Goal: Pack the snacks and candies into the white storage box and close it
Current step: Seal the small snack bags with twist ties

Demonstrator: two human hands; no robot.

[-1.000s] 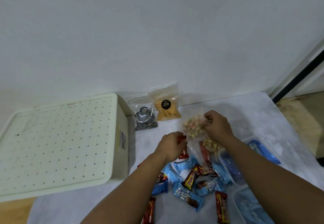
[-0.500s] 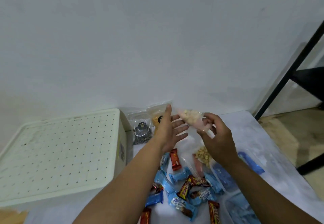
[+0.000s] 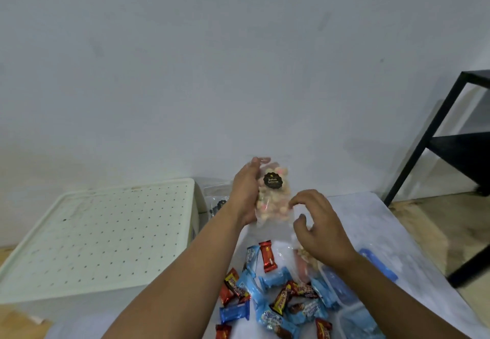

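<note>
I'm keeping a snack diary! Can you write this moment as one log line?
left hand: holds biscuit bag | right hand: open, beside bag | white storage box: lid on | candies: on table

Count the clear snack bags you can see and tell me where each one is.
3. The pastel biscuit bag is in the left hand; a dark-filled bag peeks from behind that wrist; a third bag lies under the right hand. More may be hidden.

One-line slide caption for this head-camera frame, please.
Left hand holds up a clear bag of pastel biscuits, right hand open beside it, above scattered candies; white storage box lidded.
</note>
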